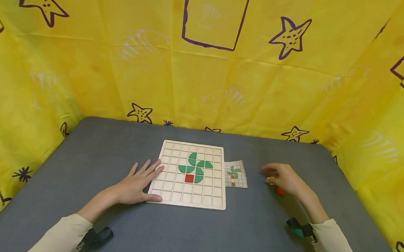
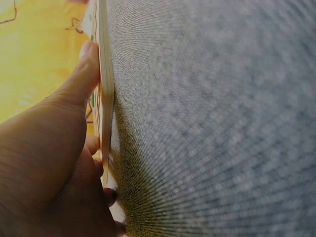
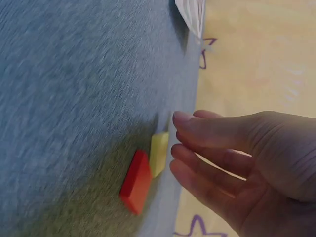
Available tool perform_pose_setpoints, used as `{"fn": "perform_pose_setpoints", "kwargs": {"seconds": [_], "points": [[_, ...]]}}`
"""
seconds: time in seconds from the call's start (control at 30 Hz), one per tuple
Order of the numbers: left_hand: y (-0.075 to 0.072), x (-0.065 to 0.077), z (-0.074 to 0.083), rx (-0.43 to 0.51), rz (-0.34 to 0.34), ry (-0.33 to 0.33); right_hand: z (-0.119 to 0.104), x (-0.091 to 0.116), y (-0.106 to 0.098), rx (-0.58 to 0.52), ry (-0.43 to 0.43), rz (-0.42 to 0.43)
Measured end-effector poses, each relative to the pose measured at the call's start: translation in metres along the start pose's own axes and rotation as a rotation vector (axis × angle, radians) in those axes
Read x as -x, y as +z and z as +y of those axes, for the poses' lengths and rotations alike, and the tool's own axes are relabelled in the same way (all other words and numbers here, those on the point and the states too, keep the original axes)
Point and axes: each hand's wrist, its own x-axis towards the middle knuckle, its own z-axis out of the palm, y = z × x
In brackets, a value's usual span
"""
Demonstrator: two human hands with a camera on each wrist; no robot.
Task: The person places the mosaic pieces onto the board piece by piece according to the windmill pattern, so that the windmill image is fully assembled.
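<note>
My left hand (image 1: 133, 188) lies with fingers spread on the left edge of a light wooden grid board (image 1: 207, 200), its thumb at the near left corner. In the left wrist view the thumb (image 2: 79, 74) rests along the board's rim. Several green rounded pieces (image 1: 204, 164) form a pinwheel on the grid, with a red square tile (image 1: 189, 178) just below it. Over to the right, my right hand (image 1: 286, 180) hovers with loosely bent fingers, nothing visible between them. Close by its fingertips lie a yellow tile (image 3: 158, 154) and a red tile (image 3: 136, 182), side by side on the table.
A pattern card (image 1: 242, 179) showing the green pinwheel with red, yellow and brown squares sits against the board's right edge. Beneath everything is a dark grey table (image 1: 125, 136). Yellow cloth (image 1: 205, 72) with sea-creature drawings hangs behind and at both sides.
</note>
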Motion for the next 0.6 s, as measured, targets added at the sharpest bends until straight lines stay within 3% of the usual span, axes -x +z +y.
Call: {"fn": "perform_pose_setpoints", "kwargs": {"seconds": [0.27, 0.6], "points": [[0.0, 0.0, -0.001, -0.006, -0.003, -0.005, 0.014, 0.009, -0.005, -0.016, 0.008, -0.007], [0.001, 0.0, -0.002, -0.004, 0.001, 0.006, 0.015, 0.011, -0.007, -0.003, 0.03, 0.011]]}}
